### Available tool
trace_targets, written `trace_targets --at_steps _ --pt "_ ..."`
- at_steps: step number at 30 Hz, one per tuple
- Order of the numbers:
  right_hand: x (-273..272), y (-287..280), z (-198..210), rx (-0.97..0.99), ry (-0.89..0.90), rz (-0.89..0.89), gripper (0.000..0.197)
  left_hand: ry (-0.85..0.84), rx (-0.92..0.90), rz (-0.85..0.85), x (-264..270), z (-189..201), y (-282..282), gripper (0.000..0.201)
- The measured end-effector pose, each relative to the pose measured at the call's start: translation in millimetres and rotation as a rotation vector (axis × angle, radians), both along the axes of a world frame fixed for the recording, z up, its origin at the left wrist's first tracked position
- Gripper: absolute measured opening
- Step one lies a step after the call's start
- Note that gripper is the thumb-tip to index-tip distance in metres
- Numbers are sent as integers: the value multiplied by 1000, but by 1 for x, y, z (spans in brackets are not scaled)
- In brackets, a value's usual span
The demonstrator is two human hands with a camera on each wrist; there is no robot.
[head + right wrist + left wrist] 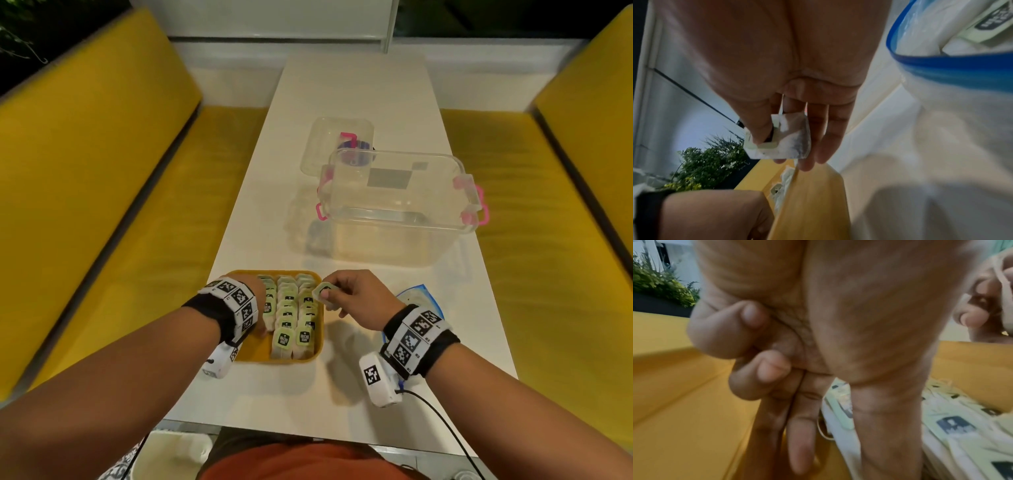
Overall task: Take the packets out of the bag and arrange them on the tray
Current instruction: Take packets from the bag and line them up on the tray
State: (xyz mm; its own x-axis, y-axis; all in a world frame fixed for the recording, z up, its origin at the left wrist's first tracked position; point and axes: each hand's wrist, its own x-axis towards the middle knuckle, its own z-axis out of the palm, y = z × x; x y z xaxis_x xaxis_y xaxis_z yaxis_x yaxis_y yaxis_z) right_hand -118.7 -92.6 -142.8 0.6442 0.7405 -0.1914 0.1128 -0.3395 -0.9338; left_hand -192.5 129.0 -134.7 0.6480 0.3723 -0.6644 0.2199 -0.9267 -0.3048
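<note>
The left hand (pixel 849 321) reaches down into the yellow tray (pixel 684 394), two fingers (pixel 801 443) straight beside the packets (pixel 953 431) and two curled into the palm. The packets lie in overlapping rows. At the upper right, the right hand (pixel 982 305) pinches a packet (pixel 1003 272).

White table (pixel 352 102) running lengthwise down the middle, flanked by yellow bench seats (pixel 102 192) on both sides. Clear plastic storage box (pixel 397 209) with pink latches standing on the table's right half, open-topped. Clear lid (pixel 337 144) lying just behind the box, a pink and blue item showing through it, too blurred to name. White window frame (pixel 281 20) at the far end. Green leafy plant (pixel 711 164) outside, also at the upper left of the left wrist view. Black cable (pixel 445 431) trailing off the table's near edge.
</note>
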Motion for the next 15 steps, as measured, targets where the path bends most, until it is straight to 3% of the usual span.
trace_targets --at_steps 8,15 --pt "0 8 -5 -129 -136 142 13 -119 -34 6 -1 9 1 36" --pt "1 10 5 -63 -45 70 13 -145 -23 48 4 24 -1 45"
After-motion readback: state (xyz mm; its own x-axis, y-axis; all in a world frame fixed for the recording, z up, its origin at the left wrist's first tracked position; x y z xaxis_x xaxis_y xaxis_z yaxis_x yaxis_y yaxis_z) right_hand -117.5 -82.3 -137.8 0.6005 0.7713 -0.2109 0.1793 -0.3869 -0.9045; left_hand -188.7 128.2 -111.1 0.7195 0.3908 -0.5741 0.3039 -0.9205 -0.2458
